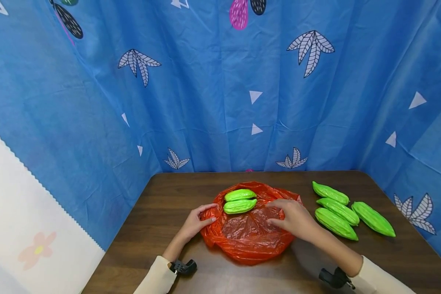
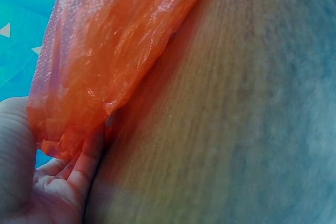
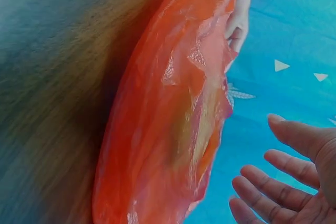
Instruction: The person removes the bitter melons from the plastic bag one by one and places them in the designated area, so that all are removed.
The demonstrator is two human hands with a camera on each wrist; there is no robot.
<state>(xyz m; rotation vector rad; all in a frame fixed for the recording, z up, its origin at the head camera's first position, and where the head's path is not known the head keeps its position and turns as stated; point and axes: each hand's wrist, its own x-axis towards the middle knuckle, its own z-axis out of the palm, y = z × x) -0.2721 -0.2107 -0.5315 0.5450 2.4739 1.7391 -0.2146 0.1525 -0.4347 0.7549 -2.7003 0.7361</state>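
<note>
A red plastic bag [image 1: 250, 245] lies spread open on the table, its rim rolled outward. Inside it, at the back left, two bright green ridged bitter melons [image 1: 240, 206] rest side by side. My left hand [image 1: 195, 222] pinches the bag's left rim; in the left wrist view the red film [image 2: 100, 66] runs between thumb and fingers. Over the right part of the bag hovers my right hand [image 1: 292, 218], fingers spread and holding nothing. The right wrist view shows that hand's parted fingers [image 3: 283, 192] apart from the bag's side.
Several more green bitter melons [image 1: 336, 223] lie on the right side of the brown wooden table [image 1: 176, 190]. A blue patterned curtain [image 1: 206, 102] hangs behind the table and along both sides. White cloth with a flower print [image 1: 36, 249] shows at the left.
</note>
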